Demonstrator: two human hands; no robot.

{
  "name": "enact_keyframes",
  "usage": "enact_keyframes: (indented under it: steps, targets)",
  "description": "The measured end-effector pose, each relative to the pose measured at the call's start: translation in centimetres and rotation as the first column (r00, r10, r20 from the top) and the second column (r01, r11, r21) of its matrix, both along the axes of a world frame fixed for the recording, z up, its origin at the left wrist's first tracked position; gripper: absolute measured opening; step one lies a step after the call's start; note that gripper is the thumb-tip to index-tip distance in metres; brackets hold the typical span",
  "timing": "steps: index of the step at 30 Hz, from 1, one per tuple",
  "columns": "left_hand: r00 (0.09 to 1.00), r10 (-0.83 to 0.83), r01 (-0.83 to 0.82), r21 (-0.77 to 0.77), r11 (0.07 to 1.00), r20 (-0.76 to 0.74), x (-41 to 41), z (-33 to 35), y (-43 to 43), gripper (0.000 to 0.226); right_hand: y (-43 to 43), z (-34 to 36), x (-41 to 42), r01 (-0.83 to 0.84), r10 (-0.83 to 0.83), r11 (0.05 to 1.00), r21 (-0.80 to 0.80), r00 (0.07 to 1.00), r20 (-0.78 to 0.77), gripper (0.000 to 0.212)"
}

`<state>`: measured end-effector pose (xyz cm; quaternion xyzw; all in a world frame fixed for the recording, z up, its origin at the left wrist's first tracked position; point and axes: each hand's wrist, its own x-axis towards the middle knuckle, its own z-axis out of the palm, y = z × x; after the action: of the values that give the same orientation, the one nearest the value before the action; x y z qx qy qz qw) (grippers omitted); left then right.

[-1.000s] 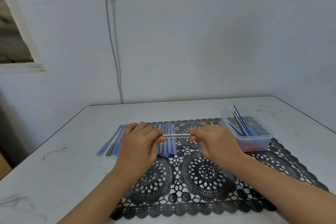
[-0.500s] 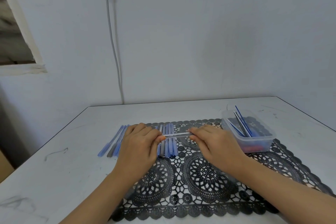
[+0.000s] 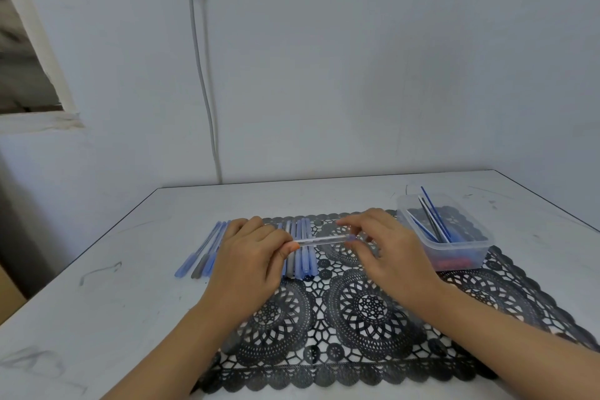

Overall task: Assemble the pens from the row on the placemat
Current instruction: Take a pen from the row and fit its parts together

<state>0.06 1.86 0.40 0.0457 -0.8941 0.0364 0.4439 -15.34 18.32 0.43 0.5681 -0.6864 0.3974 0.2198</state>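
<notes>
A white table (image 3: 97, 318) carries a black lace placemat (image 3: 373, 318), with a clear plastic tub (image 3: 454, 250) at its far right corner holding thin refills and other small parts that cannot be told apart. A row of blue and grey pens (image 3: 300, 247) lies on the placemat's far left part, partly hidden behind the left hand; a second group of blue and grey pens (image 3: 203, 253) lies on the bare table just left of the placemat. Above the row, a clear pen barrel (image 3: 321, 240) is held level between both hands. The left hand (image 3: 250, 263) is closed, thumb and fingers pinching the barrel's left end. The right hand (image 3: 386, 250) pinches the right end, where a small blue piece shows, its other fingers loosely spread. Judged from this, one pen is in mid-assembly, probably at fitting an end piece. How many pens are finished cannot be told; refills in the tub suggest that more work is left
</notes>
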Motion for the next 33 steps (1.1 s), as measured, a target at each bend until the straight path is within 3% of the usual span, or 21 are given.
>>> enact_keyframes:
  steps: [5, 18, 23, 33]
  targets:
    - [0.999, 0.04, -0.041, -0.023, 0.999, -0.029, 0.0, 0.0, -0.2, 0.031, 0.0, -0.1, 0.4, 0.044, -0.045, 0.986, 0.158, 0.999, 0.004, 0.04]
    - [0.999, 0.029, -0.032, -0.078, 0.996, -0.046, 0.1, -0.3, -1.0, 0.04, 0.1, 0.0, 0.3, -0.036, 0.034, 0.998, -0.045, 0.998, -0.048, 0.026]
    - [0.998, 0.029, -0.033, -0.095, 0.995, -0.049, 0.2, -0.1, -1.1, 0.038, 0.0, 0.1, 0.3, -0.039, 0.039, 0.999, 0.004, 0.999, -0.025, 0.041]
    - [0.998, 0.019, -0.028, -0.14, 0.99, -0.059, 0.3, -0.1, -1.3, 0.032, -0.2, 0.4, 0.5, -0.051, 0.05, 0.997, 0.065, 0.999, 0.017, 0.036]
